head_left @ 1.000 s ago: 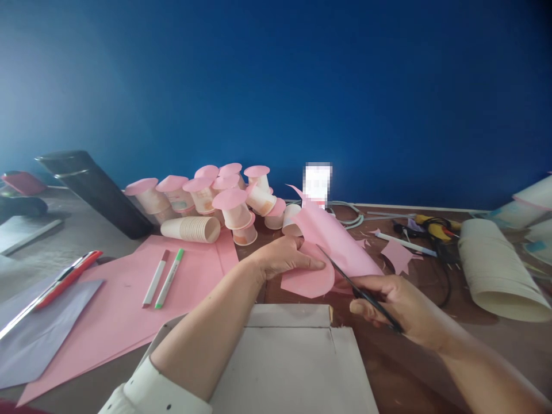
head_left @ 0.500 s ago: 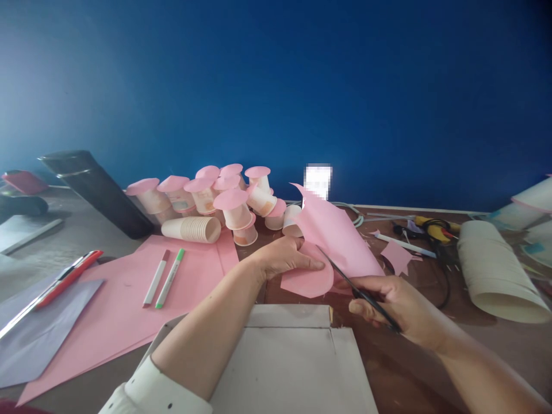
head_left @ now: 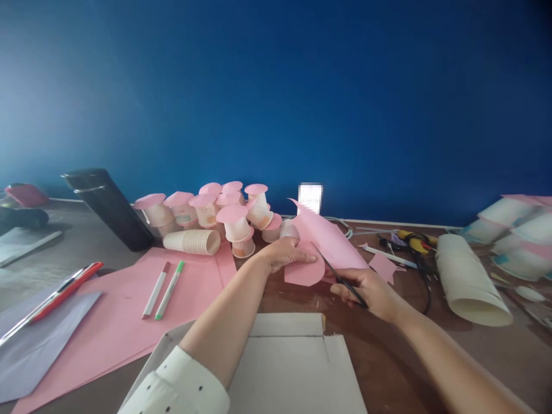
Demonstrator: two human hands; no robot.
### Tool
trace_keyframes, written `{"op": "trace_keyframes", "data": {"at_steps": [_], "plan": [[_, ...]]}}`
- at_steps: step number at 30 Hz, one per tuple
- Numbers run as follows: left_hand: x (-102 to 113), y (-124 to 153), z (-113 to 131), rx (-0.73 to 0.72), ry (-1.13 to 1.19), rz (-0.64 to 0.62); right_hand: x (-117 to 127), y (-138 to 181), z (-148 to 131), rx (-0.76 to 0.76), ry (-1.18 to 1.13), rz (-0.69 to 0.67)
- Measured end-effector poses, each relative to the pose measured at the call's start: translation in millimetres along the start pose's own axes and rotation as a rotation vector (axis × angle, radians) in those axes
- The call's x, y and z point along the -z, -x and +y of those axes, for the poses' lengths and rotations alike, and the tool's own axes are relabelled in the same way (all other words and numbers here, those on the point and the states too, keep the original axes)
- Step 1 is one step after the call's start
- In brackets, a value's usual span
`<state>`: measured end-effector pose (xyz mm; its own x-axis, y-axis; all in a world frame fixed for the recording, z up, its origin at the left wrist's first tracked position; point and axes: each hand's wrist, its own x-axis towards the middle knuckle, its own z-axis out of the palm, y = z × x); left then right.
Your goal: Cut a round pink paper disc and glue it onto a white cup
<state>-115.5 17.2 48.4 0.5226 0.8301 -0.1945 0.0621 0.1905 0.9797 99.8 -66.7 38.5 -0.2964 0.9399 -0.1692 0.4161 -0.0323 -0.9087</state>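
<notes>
My left hand (head_left: 285,251) pinches a piece of pink paper (head_left: 321,241) above the brown table (head_left: 474,356), thumb on top of its rounded lower part. My right hand (head_left: 366,287) is closed round black scissors (head_left: 340,276), whose blades reach up and left into the pink paper. The paper's upper part curls up behind my left hand. Just beyond my left hand stands a cluster of paper cups (head_left: 224,215) capped with pink paper discs.
A stack of plain cups (head_left: 192,241) lies on its side. A large pink sheet (head_left: 129,310) carries two marker pens (head_left: 164,282). A red utility knife (head_left: 60,290), a black flask (head_left: 107,210), a flat grey box (head_left: 284,368), rolled cream paper (head_left: 470,282), cables and pink scraps (head_left: 382,265) surround.
The view has shifted, so everything sits lower and smaller in frame. Both hands, the paper and the scissors keep the same hold; the scissors sit slightly deeper along the paper's edge.
</notes>
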Motion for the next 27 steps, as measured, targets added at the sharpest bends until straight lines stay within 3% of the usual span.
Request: {"op": "trace_keyframes", "data": {"at_steps": [3, 8, 11, 19, 22, 27], "plan": [[2, -12, 2, -0.027, 0.129, -0.018, 4, -8, -2, 0.039, 0.002, 0.060], [1, -20, -3, -0.106, 0.431, 0.123, 6, -20, 3, 0.109, -0.026, 0.142], [-5, -20, -9, -0.141, 0.492, 0.144, 1, -27, 5, 0.149, -0.017, 0.211], [-17, -13, -18, -0.301, 0.713, 0.084, -18, -39, 8, 0.324, 0.110, 0.475], [-21, -11, -20, -0.326, 0.758, 0.063, -24, -41, 7, 0.365, 0.116, 0.578], [-33, -13, -25, -0.311, 0.653, 0.107, -33, -43, 5, 0.431, 0.096, 0.610]]}}
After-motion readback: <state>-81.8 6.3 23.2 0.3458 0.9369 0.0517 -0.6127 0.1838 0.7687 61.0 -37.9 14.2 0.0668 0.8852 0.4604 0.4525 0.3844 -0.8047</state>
